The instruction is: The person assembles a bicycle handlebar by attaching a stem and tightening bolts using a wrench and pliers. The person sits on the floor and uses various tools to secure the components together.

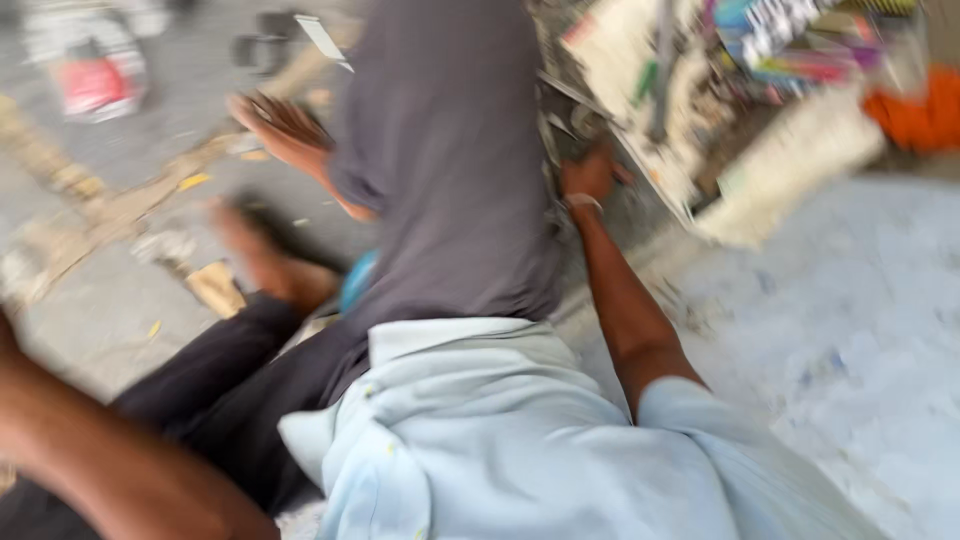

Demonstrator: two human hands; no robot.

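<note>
- Right hand point(590, 175) upper centre of the frame, at the end of a bare arm stretched up from the sleeve of a light blue shirt point(470, 440); pale wristband point(582, 203) just below it.
- Fingers too smeared by blur to read: cannot tell how far open, nor whether anything is gripped.
- Nearest thing: pale board point(620, 60), up and to the right of that hand, just beside it, perhaps touching; long axis slanting from upper left down to lower right, amid coloured clutter.
- Grey garment point(440, 150) on another person, pressed against the left side of the right hand, filling the middle of the frame.
- Other person's hand point(280, 130) upper left, palm spread wide, holding nothing, well apart from the board.
- Left hand out of frame; only a bare forearm at lower left, far from the board, so the right hand much the nearer.
- Bare foot point(265, 265) left of centre on the concrete floor point(860, 330); orange cloth point(925, 115) at the upper right edge.
</note>
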